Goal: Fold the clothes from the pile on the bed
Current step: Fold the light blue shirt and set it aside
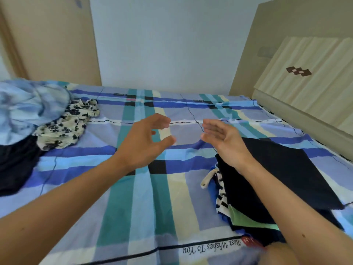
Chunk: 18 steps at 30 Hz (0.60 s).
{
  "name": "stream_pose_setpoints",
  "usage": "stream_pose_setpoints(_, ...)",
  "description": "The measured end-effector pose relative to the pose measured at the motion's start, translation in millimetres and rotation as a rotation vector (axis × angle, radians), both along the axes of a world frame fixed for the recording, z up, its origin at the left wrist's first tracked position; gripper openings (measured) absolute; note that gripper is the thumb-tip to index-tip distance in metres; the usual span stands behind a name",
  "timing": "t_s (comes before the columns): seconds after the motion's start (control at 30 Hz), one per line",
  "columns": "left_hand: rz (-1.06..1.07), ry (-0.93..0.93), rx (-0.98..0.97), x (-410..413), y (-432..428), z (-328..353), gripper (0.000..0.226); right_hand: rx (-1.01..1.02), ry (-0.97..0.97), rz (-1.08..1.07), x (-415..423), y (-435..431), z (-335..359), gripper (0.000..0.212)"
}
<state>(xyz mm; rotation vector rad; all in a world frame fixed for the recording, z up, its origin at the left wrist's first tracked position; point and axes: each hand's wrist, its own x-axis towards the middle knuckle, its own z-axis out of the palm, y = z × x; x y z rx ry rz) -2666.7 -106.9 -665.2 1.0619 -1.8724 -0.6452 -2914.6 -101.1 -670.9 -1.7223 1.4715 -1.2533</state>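
Cotton-looking floral garment [66, 125] lies crumpled at the edge of the pile [17, 165] on the left of the bed [152, 197], partly under a pale blue piece [28, 106] and well apart from the folded stack [282, 173] on the right. Left hand [145, 142] and right hand [221, 138] hover apart over the middle of the bed, holding nothing, fingers loosely bent. Judged light, limp and unlikely to slip; best pinched at two shoulder or hem corners and shaken flat.

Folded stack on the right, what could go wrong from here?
The right forearm passes directly over the folded stack; sweeping leftward could drag its black top piece askew. The floral garment seems partly tucked under the blue garment; pulling it may drag the blue one along.
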Motion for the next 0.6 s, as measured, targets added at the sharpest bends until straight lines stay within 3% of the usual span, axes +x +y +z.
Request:
stream_pose_setpoints(0.3, 0.274, 0.060, 0.135, 128, 28, -43, 0.020, 0.079, 0.008, 0.218, 158, -32, -53, 0.042)
stream_pose_setpoints(0.6, 0.462, -0.020, 0.185, 222, 19, -42, 0.028, 0.155, 0.078, 0.404, 294, -62, -80, 0.043)
